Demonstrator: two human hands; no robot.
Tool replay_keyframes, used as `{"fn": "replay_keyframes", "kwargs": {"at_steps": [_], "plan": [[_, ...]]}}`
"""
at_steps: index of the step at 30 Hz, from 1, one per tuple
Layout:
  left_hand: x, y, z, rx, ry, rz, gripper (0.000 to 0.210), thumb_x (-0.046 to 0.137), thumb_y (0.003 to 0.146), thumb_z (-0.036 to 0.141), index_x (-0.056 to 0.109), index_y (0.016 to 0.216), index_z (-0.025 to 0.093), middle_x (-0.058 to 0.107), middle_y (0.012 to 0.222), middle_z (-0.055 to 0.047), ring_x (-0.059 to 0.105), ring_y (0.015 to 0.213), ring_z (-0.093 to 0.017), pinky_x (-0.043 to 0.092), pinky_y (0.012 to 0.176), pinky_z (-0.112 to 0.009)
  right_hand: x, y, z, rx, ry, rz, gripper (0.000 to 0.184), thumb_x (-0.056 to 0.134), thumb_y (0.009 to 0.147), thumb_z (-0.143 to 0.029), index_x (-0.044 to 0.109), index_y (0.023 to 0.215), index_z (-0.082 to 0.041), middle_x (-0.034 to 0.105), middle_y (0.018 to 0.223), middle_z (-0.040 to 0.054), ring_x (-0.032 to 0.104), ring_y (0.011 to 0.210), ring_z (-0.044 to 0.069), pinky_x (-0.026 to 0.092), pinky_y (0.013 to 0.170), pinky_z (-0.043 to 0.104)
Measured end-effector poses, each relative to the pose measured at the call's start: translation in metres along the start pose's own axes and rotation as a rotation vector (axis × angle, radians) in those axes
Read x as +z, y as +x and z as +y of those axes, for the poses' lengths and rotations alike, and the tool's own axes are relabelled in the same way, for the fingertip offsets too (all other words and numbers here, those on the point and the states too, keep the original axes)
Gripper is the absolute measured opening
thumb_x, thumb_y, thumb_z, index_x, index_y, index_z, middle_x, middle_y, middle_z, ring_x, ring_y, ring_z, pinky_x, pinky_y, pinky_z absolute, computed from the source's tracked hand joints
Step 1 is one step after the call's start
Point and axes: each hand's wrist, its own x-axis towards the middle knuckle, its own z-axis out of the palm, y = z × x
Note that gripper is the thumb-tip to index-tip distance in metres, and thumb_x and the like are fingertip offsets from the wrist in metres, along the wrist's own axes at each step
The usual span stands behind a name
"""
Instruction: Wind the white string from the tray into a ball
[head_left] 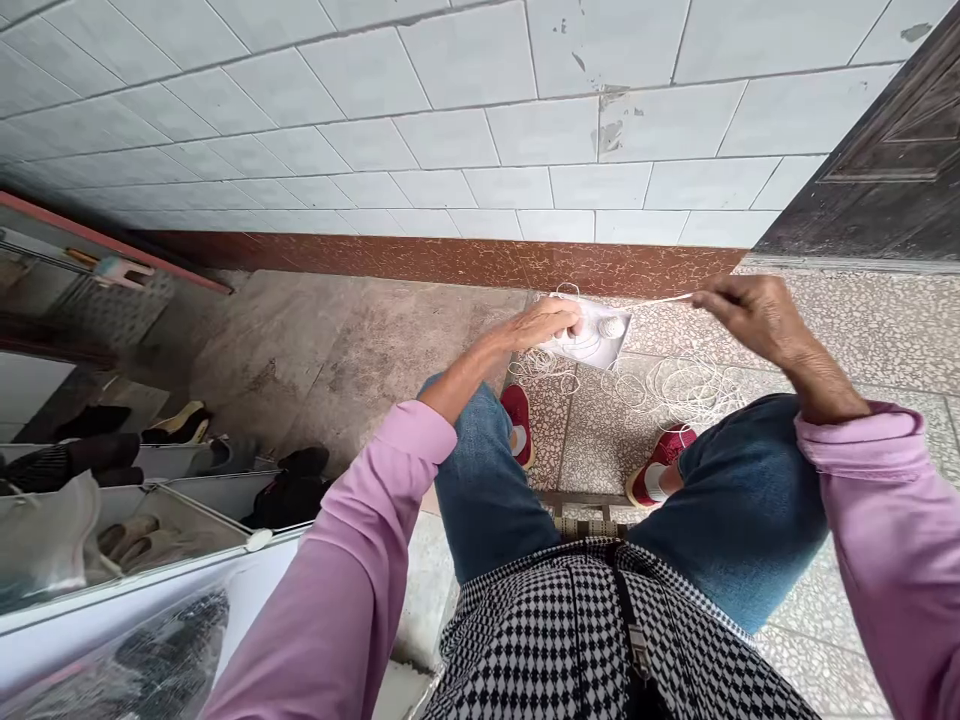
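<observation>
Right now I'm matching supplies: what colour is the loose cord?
The loose cord is white; head view.

My left hand (551,322) and right hand (750,312) make two, and I count one white tray (613,352), one wound ball (611,327), one taut strand (667,300), two loose heaps of white cord (697,390), two red shoes (516,403), two white socks (656,482), two pink sleeves (360,560) and one dark door (877,190).
</observation>
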Motion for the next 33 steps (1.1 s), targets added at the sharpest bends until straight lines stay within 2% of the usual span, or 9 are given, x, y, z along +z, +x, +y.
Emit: {"fn": "replay_keyframes", "kwargs": {"at_steps": [6,10,12,14,18,20,23,27,33], "plan": [[-0.026,-0.021,-0.019,-0.056,-0.040,-0.047,0.025,0.059,0.098,0.037,0.067,0.085,0.017,0.069,0.082,-0.004,0.040,0.056,-0.008,0.028,0.052,-0.023,-0.062,-0.050,0.065,0.409,-0.146,0.288,0.043,0.070,0.100,-0.063,0.071,0.075,-0.028,0.056,0.055,0.0034,0.051,0.050,0.019,0.041,0.060,0.042],[-0.024,-0.017,-0.025,-0.025,-0.050,-0.072,0.025,0.062,0.097,0.038,0.070,0.088,0.016,0.074,0.081,-0.007,0.043,0.057,-0.008,0.029,0.051,-0.022,-0.067,-0.058,0.076,0.620,-0.159,0.071,0.029,0.081,0.094,-0.031,0.070,0.069,-0.026,0.065,0.055,0.0054,0.056,0.043,0.020,0.048,0.063,0.046],[-0.018,-0.010,-0.022,-0.002,-0.064,-0.104,0.024,0.063,0.097,0.037,0.072,0.090,0.016,0.076,0.082,-0.008,0.045,0.057,-0.009,0.029,0.051,-0.022,-0.057,-0.051,0.063,0.590,-0.144,-0.025,0.017,0.081,0.091,-0.019,0.076,0.076,-0.025,0.065,0.053,0.0034,0.061,0.046,0.023,0.050,0.066,0.046],[-0.009,-0.004,-0.014,0.014,-0.068,-0.141,0.023,0.063,0.097,0.034,0.073,0.091,0.014,0.077,0.083,-0.009,0.046,0.058,-0.008,0.030,0.051,-0.021,-0.039,-0.041,0.039,0.461,-0.049,-0.046,0.004,0.077,0.095,-0.023,0.081,0.095,-0.025,0.069,0.060,0.0029,0.064,0.052,0.023,0.052,0.065,0.044],[0.010,0.005,0.008,0.016,-0.083,-0.198,0.024,0.060,0.099,0.032,0.074,0.091,0.013,0.078,0.085,-0.009,0.047,0.058,-0.007,0.032,0.051,-0.020,0.021,-0.018,-0.023,0.144,0.333,-0.175,0.038,0.068,0.100,-0.051,0.078,0.122,-0.021,0.075,0.085,0.0070,0.062,0.058,0.018,0.054,0.056,0.036],[0.017,0.008,0.017,0.014,-0.106,-0.218,0.025,0.061,0.100,0.034,0.073,0.092,0.013,0.078,0.085,-0.010,0.046,0.057,-0.007,0.032,0.051,-0.020,0.051,-0.010,-0.046,0.072,0.400,-0.266,0.044,0.067,0.101,-0.056,0.077,0.121,-0.018,0.068,0.071,0.0030,0.059,0.055,0.016,0.050,0.054,0.033],[0.020,0.011,0.020,0.013,-0.138,-0.231,0.024,0.065,0.099,0.035,0.073,0.093,0.013,0.078,0.084,-0.010,0.045,0.056,-0.007,0.031,0.050,-0.020,0.074,-0.004,-0.059,0.000,0.381,-0.264,0.040,0.064,0.103,-0.057,0.076,0.095,-0.020,0.059,0.060,-0.0002,0.053,0.055,0.015,0.043,0.054,0.030],[0.009,0.007,0.011,0.035,-0.143,-0.228,0.030,0.068,0.098,0.042,0.074,0.091,0.014,0.079,0.086,-0.011,0.042,0.054,-0.006,0.028,0.049,-0.021,0.046,-0.004,-0.041,0.008,0.297,-0.043,0.039,0.067,0.100,-0.054,0.069,0.076,-0.022,0.051,0.059,-0.0006,0.048,0.059,0.016,0.039,0.057,0.031],[-0.005,-0.006,0.003,0.062,-0.130,-0.240,0.032,0.068,0.097,0.044,0.076,0.090,0.014,0.079,0.082,-0.010,0.047,0.056,-0.007,0.030,0.050,-0.021,-0.037,-0.031,0.030,0.343,0.068,0.192,0.015,0.068,0.092,-0.028,0.074,0.081,-0.020,0.052,0.051,-0.0010,0.045,0.045,0.015,0.037,0.051,0.033]]}}
